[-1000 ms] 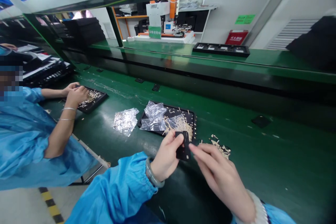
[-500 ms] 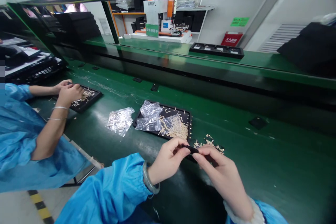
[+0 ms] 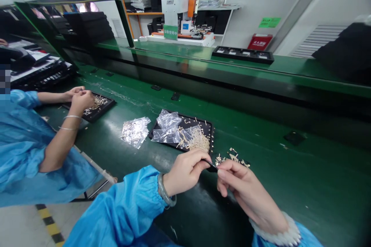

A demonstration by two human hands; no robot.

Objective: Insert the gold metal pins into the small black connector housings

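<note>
A small thin black piece [image 3: 210, 164] is pinched between the thumb and fingers of my left hand [image 3: 185, 171]. My right hand [image 3: 242, 185] has its thumb and forefinger pressed together at the piece's right end; anything tiny between these fingertips is too small to make out. Just beyond my hands lies a black tray [image 3: 209, 127] with small beige parts [image 3: 199, 139] and clear plastic bags [image 3: 166, 134]. More small beige and dark parts [image 3: 234, 157] are scattered on the green table beyond my right hand.
Another bag of parts [image 3: 135, 132] lies left of the tray. At the left, a co-worker in blue sleeves has both hands [image 3: 82, 100] over a second black tray [image 3: 100, 114]. A raised shelf [image 3: 179, 51] runs behind the green table [image 3: 324, 185].
The black piece has tilted and now shows a thinner edge. My right hand's fingers have shifted lower and its other fingers have curled. The view has shifted slightly.
</note>
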